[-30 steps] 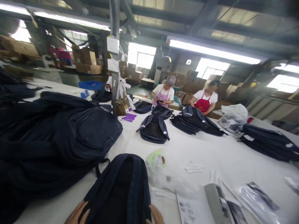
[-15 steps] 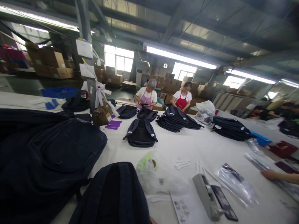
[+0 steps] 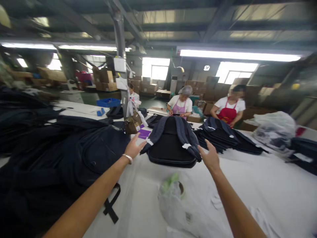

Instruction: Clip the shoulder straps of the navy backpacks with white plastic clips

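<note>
A navy backpack (image 3: 170, 150) lies on its front between the two hands, its matte black back panel facing up and its rounded lower edge nearest the wrists. Two padded fabric straps (image 3: 162, 127) arch over that panel, each with a small white wrap or tag by its lower end. The left hand (image 3: 135, 147), with a smooth silvery bangle (image 3: 128, 158) at its wrist, is spread at one side; the right hand (image 3: 210, 155) is spread at the other, thumb apart. Whether the fingertips touch the cloth I cannot tell. Just beyond the left hand are flat purple sheets (image 3: 144, 134) and a soft brown bag (image 3: 133, 123). Left of that hand slumps a heap of dark, creased bags (image 3: 86, 148). Beyond the right hand sits a layered stack of similar backpacks (image 3: 218, 134). Nearer than both hands, between the forearms, crumpled translucent plastic (image 3: 195, 211) surrounds a ring-shaped roll (image 3: 182, 188) on the smooth white table (image 3: 138, 198).
</note>
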Motion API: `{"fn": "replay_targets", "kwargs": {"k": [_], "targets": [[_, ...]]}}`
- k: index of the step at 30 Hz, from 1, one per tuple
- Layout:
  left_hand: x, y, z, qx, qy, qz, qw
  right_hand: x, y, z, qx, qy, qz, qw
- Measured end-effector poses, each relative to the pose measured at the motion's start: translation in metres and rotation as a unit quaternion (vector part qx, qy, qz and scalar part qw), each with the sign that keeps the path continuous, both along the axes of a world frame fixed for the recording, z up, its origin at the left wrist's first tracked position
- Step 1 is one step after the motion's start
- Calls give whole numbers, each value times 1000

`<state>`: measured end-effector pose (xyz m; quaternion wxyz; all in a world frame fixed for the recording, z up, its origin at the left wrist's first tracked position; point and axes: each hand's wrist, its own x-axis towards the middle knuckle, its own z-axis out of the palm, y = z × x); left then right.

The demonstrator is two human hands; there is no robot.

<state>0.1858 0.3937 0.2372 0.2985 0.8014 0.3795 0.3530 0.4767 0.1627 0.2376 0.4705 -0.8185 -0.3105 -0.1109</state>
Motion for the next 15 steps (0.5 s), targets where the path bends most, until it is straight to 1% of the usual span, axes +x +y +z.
{"fn": "replay_targets", "kwargs": {"k": [1, 2, 3, 4, 5, 6, 7, 8, 9, 10, 11, 12, 13, 15], "targets": [[-3, 4, 4, 58, 38, -21, 997, 0, -3, -9, -3, -4, 25, 1000], [-12, 9, 4, 106, 81, -29, 991, -6, -10, -26, -13, 20, 63, 998], [-28, 15, 2, 139, 129, -20, 982, -16, -21, -48, -41, 57, 109, 992], [-49, 22, -2, 160, 178, 13, 971, -28, -33, -75, -72, 95, 160, 980], [-74, 32, -7, 167, 224, 68, 958, -43, -45, -103, -91, 135, 203, 966], [-102, 44, -13, 158, 266, 138, 941, -58, -55, -131, -102, 176, 239, 949], [-132, 57, -18, 145, 297, 216, 919, -72, -62, -156, -89, 203, 241, 945], [-161, 71, -24, 130, 318, 282, 896, -85, -64, -178, -83, 222, 236, 942], [-187, 84, -30, 104, 330, 334, 877, -96, -64, -193, -85, 231, 239, 939], [-210, 95, -35, 61, 336, 367, 865, -105, -61, -204, -84, 238, 236, 938], [-229, 105, -40, 18, 345, 382, 857, -114, -58, -210, -87, 241, 236, 937], [-242, 113, -44, -8, 357, 387, 850, -122, -56, -212, -92, 244, 236, 936], [-250, 117, -46, -26, 369, 383, 846, -132, -57, -212, -98, 246, 235, 935], [-253, 119, -46, -23, 389, 368, 844, -154, -68, -209, -114, 250, 234, 933]]}}
